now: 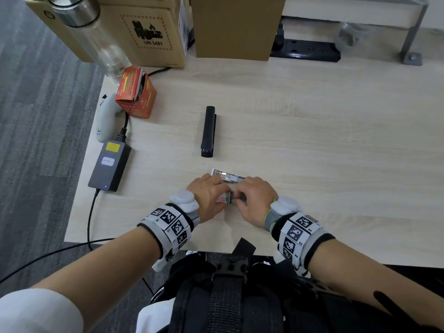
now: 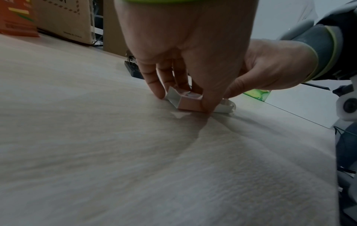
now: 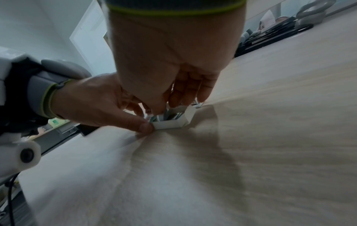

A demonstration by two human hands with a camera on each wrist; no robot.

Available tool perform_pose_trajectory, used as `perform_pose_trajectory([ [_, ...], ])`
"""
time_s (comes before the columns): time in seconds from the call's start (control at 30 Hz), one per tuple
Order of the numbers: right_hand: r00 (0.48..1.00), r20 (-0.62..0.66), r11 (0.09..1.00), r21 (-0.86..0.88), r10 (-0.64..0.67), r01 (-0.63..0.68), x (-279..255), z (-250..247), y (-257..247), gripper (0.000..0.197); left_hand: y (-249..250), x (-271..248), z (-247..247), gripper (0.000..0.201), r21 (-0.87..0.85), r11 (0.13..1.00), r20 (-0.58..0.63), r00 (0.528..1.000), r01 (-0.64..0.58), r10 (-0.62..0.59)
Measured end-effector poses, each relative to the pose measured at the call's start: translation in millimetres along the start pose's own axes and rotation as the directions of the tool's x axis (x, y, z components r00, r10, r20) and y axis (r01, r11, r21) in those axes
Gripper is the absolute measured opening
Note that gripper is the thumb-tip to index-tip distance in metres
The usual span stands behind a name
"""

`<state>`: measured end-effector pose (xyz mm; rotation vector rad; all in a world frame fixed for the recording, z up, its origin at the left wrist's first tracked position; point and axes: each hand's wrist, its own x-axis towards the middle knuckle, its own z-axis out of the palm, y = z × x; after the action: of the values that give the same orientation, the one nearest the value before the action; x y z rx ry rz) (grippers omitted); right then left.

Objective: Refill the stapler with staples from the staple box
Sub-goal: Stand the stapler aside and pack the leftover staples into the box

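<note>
Stapler (image 1: 208,131) flat on table (image 1: 312,140), long axis pointing away; both hands' fingers (image 2: 154,85) pinching staple box (image 2: 190,102).

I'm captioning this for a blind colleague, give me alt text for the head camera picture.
Both hands, left hand and right hand, meet over a small staple box near the front edge of a pale wooden desk. A closed black stapler lies untouched beyond them.

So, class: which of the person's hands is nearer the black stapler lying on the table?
Left, narrowly. The left hand sits just below the black stapler; the right hand is lower right. Both hold the staple box.
</note>
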<state>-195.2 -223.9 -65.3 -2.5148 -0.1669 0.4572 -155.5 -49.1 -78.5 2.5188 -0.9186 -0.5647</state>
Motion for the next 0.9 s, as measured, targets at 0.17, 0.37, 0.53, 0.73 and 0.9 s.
perform_pose_trajectory([
  [0.17, 0.998, -0.055, 0.995, 0.097, 0.028, -0.023, -7.5, -12.9, 6.4, 0.01, -2.1, 0.2, 0.8, 0.033, 0.006, 1.0, 0.009, 1.0, -0.014, 0.014],
  [0.37, 0.984, -0.04, 0.981, 0.089, 0.175, -0.171, -17.5, -27.7, 28.1, 0.014, -0.9, -1.6, 0.4, 0.032, -0.003, 1.0, -0.008, 1.0, -0.017, 0.017],
  [0.53, 0.976, 0.089, 0.979, -0.054, 0.2, -0.196, -22.4, -22.8, 39.2, 0.024, 0.1, -3.1, 1.6, 0.037, 0.042, 0.997, 0.014, 0.998, -0.068, 0.067],
  [0.73, 0.973, 0.119, 0.979, -0.076, 0.199, -0.191, -22.4, -13.3, 34.8, 0.021, 1.8, -2.7, 3.8, 0.039, 0.053, 0.995, -0.023, 0.996, -0.085, 0.086],
  [0.9, 0.971, 0.126, 0.978, -0.072, 0.202, -0.194, -18.9, -11.7, 32.3, 0.021, 2.7, -1.3, 5.1, 0.038, 0.024, 0.998, -0.006, 0.999, -0.054, 0.054],
])
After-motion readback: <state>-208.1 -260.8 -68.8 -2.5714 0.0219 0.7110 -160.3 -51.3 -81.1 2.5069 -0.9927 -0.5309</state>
